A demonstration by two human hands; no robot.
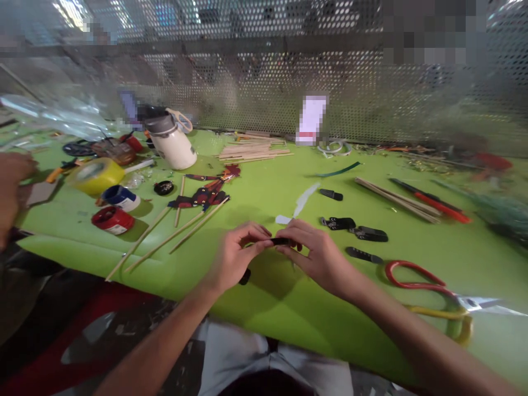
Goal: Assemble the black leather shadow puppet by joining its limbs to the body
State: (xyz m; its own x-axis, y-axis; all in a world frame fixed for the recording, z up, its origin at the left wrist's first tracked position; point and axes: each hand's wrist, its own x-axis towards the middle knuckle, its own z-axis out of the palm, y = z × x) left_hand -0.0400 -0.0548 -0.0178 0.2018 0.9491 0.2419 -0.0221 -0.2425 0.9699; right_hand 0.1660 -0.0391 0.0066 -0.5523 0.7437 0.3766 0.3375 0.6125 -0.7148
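Between the fingertips of both hands is a small dark flat piece, held just above the green table. My left hand pinches its left end, and my right hand grips its right end. Parts of it are hidden by my fingers. Right of my right hand lie several black cut-out pieces with pale markings, among them a long one and a narrow one. Another black piece shows partly from under my left wrist. A whitish feather-shaped strip lies just beyond my hands.
Scissors with red and yellow handles lie at the right. A jointed figure with sticks, paint jars, yellow tape and a white jug stand left. Bundled sticks lie before the perforated metal screen. Another person's hand is far left.
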